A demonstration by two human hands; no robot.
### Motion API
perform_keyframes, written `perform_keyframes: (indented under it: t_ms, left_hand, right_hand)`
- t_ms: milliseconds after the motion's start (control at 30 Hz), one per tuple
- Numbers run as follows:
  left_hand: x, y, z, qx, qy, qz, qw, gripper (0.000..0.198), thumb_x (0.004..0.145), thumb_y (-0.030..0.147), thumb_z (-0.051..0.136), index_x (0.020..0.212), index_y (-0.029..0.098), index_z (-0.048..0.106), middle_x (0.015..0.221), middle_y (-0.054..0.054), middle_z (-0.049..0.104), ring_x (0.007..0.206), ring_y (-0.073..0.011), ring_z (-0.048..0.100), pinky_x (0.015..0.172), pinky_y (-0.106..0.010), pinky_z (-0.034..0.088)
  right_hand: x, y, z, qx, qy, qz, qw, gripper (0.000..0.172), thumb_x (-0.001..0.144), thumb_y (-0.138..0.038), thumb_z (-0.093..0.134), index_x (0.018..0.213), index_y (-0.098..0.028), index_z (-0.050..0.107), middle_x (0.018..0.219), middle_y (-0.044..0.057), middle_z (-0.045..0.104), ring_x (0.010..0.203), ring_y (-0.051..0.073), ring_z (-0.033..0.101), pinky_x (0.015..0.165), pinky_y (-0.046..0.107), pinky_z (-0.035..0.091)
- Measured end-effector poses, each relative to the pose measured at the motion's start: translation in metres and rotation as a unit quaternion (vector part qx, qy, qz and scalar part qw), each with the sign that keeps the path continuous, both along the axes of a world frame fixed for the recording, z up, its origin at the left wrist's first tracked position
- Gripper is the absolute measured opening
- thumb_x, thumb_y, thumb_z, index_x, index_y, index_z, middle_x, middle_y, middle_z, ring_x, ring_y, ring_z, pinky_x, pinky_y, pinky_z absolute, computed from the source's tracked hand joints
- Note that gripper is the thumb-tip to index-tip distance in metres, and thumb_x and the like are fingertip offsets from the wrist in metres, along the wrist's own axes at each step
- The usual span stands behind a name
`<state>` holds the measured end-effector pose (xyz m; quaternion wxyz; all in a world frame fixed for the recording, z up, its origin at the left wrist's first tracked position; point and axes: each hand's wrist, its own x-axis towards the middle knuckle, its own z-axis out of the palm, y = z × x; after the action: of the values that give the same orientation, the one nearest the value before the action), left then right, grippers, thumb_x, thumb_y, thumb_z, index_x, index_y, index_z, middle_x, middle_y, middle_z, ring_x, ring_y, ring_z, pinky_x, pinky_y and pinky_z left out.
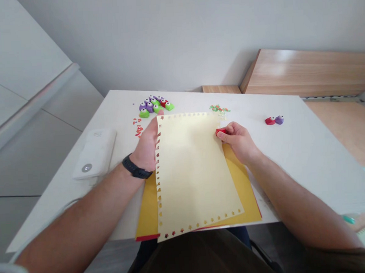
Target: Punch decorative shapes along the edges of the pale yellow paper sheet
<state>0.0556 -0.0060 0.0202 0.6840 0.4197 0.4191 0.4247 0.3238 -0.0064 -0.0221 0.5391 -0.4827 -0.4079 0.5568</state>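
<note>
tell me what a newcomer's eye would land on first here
The big cream sheet in the middle stands out first, with small holes along its left, top and bottom edges, starlike at the bottom. At its upper right edge, the right hand grips a small red punch. Toward the table's back left, a cluster of colourful punches has white, eye-like tops.

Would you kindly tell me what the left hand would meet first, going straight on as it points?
The left hand would probably meet a green plastic googly-eyed punch, though depth is unclear.
</note>
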Motion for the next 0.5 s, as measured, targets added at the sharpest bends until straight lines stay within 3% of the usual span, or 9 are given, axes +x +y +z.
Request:
perform_keyframes:
  t_ms: [100,167,267,367,500]
  left_hand:
    - [-0.009,0.002,0.001,0.000,-0.029,0.054,0.998,0.069,0.097,0.079,0.049,0.120,0.020,0.075,0.106,-0.010,0.082,0.118,-0.0362,0.074,0.093,-0.047,0.062]
    - [-0.012,0.002,0.004,-0.003,-0.029,0.029,0.999,0.066,0.095,0.077,0.054,0.120,0.020,0.076,0.108,-0.010,0.083,0.118,-0.0354,0.075,0.093,-0.046,0.063]
    - [-0.012,0.000,0.003,0.015,0.014,-0.025,0.999,0.048,0.089,0.052,0.079,0.122,0.018,0.075,0.113,-0.010,0.082,0.115,-0.0345,0.075,0.095,-0.044,0.062]
    - [-0.012,0.000,-0.006,0.041,0.057,0.025,0.997,0.046,0.083,0.037,0.084,0.123,0.017,0.076,0.118,-0.011,0.081,0.115,-0.0361,0.075,0.092,-0.044,0.063]
    - [-0.013,0.000,-0.015,0.032,0.073,0.051,0.995,0.046,0.081,0.033,0.082,0.124,0.017,0.076,0.117,-0.012,0.081,0.114,-0.0385,0.074,0.088,-0.046,0.063]
  right_hand:
    - [0.004,0.000,-0.002,-0.016,-0.004,-0.003,1.000,0.064,0.058,-0.035,0.100,0.073,-0.025,0.039,0.073,-0.003,0.062,0.070,0.016,0.057,0.065,0.029,0.042]
    - [0.005,0.000,-0.003,-0.021,-0.006,0.002,1.000,0.063,0.060,-0.037,0.100,0.075,-0.026,0.040,0.074,-0.003,0.063,0.070,0.016,0.059,0.065,0.030,0.043]
    - [0.006,-0.001,-0.002,-0.014,-0.002,0.006,1.000,0.061,0.061,-0.038,0.099,0.076,-0.025,0.042,0.076,-0.003,0.066,0.069,0.016,0.060,0.064,0.030,0.044]
    - [0.008,0.000,-0.001,-0.009,0.008,0.008,1.000,0.060,0.061,-0.038,0.100,0.077,-0.026,0.043,0.079,-0.003,0.069,0.070,0.016,0.062,0.066,0.030,0.047]
    - [0.010,0.001,0.001,-0.019,0.015,0.004,1.000,0.060,0.062,-0.040,0.100,0.079,-0.026,0.044,0.083,-0.003,0.073,0.075,0.019,0.068,0.073,0.034,0.053]
